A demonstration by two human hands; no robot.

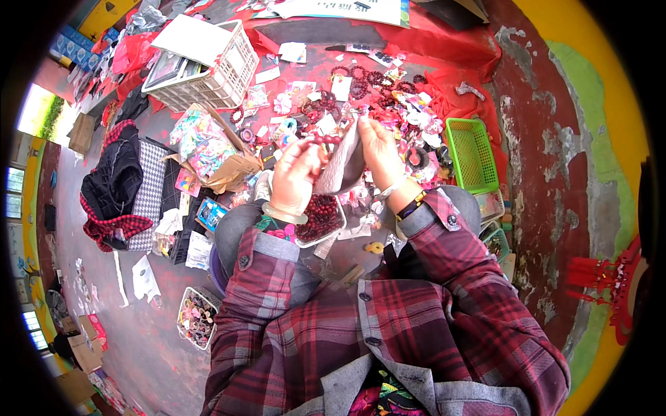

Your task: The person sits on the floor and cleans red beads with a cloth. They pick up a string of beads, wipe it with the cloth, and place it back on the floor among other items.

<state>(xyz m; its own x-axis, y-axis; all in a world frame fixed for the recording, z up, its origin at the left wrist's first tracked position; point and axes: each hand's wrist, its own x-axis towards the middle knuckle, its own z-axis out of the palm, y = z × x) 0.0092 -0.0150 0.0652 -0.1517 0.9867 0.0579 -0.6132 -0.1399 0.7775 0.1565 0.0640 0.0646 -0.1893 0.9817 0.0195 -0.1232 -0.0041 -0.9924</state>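
My left hand [294,177] is closed, its fingertips pinching a dark red bead bracelet [327,139]. Close beside it, my right hand [383,158] grips the upper edge of a flat, greyish-brown, pouch-like piece [345,161]; whether it has an opening I cannot tell. The bracelet is near the left side of this piece. Below my hands, between my knees, stands a white basket [341,220] full of dark red bead bracelets [320,216]. More dark red bead bracelets [359,84] lie heaped on the red cloth ahead, among small packaged trinkets.
A green plastic basket [473,156] stands at the right. On the left are an opened carton [232,165] with colourful packets, a white crate [201,90], and a dark jacket [114,177] on a checked surface. A small basket of trinkets [198,319] sits lower left.
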